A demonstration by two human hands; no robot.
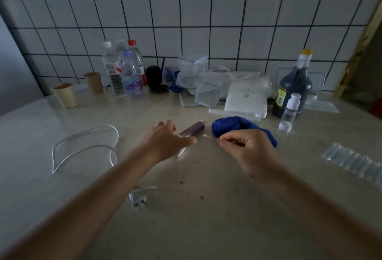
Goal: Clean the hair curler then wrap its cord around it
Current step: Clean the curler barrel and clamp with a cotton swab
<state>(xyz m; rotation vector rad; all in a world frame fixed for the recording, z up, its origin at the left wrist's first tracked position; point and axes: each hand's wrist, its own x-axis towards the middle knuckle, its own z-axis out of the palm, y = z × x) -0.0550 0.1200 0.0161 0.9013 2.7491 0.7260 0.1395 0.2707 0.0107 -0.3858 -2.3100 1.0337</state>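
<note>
On counter [206, 228], left hand [165, 144] fingers [186, 140] spread over hair curler [193, 130], right hand [246, 148] pinching cotton swab [209, 137]

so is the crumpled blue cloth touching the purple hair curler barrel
Apart. The head view shows a strip of countertop between the crumpled blue cloth and the far end of the purple hair curler barrel.

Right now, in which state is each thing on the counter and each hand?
hair curler, lying on the counter.
cord, loose loops, not wrapped.
plug, unplugged, lying flat.
small clear bottle, upright, cap off.
blue cloth, crumpled.
left hand, open, over the curler's handle.
right hand, pinching a cotton swab.
</note>
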